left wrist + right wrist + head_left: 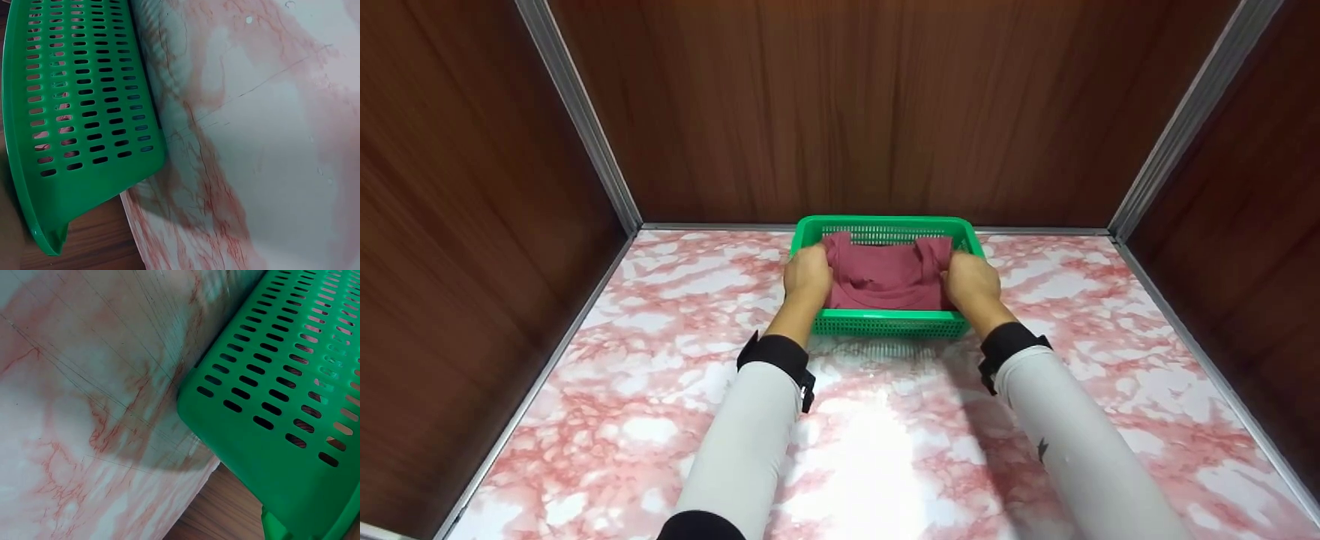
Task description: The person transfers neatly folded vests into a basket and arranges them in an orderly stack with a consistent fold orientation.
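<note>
A maroon T-shirt [885, 274] lies spread inside a green plastic basket [894, 316], its round neckline facing me. My left hand [808, 276] grips the shirt at its left shoulder, over the basket's left side. At the opposite shoulder my right hand [971, 281] holds the cloth, curled over the right side of the basket. The fingertips of both hands are hidden. In the left wrist view the slotted wall of the basket [84, 95] fills the left; the right wrist view has the basket wall [270, 382] on its right.
The basket stands at the back of a table [675, 360] with a pink and white marbled top. Dark wood panels [885, 112] rise behind and on both sides, joined by grey metal strips [585, 120] at the corners.
</note>
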### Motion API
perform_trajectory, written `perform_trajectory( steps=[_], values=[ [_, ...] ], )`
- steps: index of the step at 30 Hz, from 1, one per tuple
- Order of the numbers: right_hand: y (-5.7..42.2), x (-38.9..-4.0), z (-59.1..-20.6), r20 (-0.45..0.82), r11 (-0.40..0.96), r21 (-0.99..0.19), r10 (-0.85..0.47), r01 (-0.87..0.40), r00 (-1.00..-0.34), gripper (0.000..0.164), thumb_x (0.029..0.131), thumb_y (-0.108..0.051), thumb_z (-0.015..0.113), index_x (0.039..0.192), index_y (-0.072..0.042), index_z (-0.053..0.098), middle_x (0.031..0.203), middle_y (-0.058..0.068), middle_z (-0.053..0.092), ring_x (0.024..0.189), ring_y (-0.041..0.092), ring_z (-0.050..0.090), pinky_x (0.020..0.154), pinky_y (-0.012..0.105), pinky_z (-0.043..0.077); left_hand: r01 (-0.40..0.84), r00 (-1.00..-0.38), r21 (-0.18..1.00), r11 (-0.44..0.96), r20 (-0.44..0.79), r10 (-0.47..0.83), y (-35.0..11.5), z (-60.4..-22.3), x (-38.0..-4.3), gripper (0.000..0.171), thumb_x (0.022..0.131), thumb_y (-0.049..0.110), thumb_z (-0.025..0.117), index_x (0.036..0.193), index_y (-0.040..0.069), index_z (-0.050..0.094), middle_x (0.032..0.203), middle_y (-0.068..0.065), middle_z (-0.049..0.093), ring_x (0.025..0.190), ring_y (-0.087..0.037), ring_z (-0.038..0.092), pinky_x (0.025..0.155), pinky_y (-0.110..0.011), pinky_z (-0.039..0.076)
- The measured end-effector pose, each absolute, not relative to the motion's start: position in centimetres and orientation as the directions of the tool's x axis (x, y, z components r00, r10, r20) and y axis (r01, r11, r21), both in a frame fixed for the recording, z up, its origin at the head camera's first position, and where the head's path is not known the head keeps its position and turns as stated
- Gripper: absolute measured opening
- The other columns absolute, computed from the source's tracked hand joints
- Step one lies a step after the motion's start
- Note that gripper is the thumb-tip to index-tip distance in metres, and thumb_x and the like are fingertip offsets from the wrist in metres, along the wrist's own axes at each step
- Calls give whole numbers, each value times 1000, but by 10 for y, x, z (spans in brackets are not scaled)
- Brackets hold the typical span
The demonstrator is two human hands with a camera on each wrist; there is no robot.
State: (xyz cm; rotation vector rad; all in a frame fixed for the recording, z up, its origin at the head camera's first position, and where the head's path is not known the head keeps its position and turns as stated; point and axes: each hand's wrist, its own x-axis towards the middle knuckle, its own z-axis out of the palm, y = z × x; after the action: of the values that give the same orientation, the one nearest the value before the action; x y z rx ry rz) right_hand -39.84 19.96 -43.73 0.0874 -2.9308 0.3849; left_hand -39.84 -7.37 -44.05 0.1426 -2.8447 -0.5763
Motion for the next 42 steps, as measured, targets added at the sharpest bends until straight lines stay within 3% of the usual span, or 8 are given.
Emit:
perform_trajectory(
  steps=[10, 21, 32, 42],
  values=[
    [197, -398, -440, 171, 973, -205, -76, -110, -982, 23, 98, -19, 58, 101, 2, 68, 112, 27, 71, 104, 46, 68, 84, 63, 55, -25, -971, 321, 947, 217, -99, -74, -447, -398, 29, 104, 7, 47, 106, 8, 75, 113, -14, 76, 103, -30, 73, 86, -49, 59],
    [196, -401, -438, 164, 977, -188, -73, -104, -984, 17, 94, -8, 53, 97, 1, 67, 111, 27, 71, 101, 46, 69, 83, 63, 56, -46, -979, 288, 957, 176, -100, -71, -444, -399, 33, 103, 5, 46, 107, 10, 78, 114, -13, 75, 104, -31, 72, 83, -49, 60],
    [193, -401, -437, 119, 989, -129, -57, -73, -991, 28, 97, 0, 46, 105, 5, 72, 113, 27, 71, 101, 45, 69, 83, 62, 57, -77, -993, 248, 966, 69, -97, -65, -444, -406, 33, 106, 7, 44, 114, 12, 76, 121, -9, 73, 106, -29, 71, 75, -53, 61],
    [191, -402, -439, 108, 993, -83, -75, -84, -991, 30, 100, 1, 42, 107, 9, 70, 114, 31, 69, 101, 46, 69, 83, 61, 57, -59, -995, 187, 980, 63, -72, -62, -442, -401, 36, 108, 7, 40, 119, 10, 74, 123, -10, 72, 109, -27, 70, 81, -49, 61]
  ],
)
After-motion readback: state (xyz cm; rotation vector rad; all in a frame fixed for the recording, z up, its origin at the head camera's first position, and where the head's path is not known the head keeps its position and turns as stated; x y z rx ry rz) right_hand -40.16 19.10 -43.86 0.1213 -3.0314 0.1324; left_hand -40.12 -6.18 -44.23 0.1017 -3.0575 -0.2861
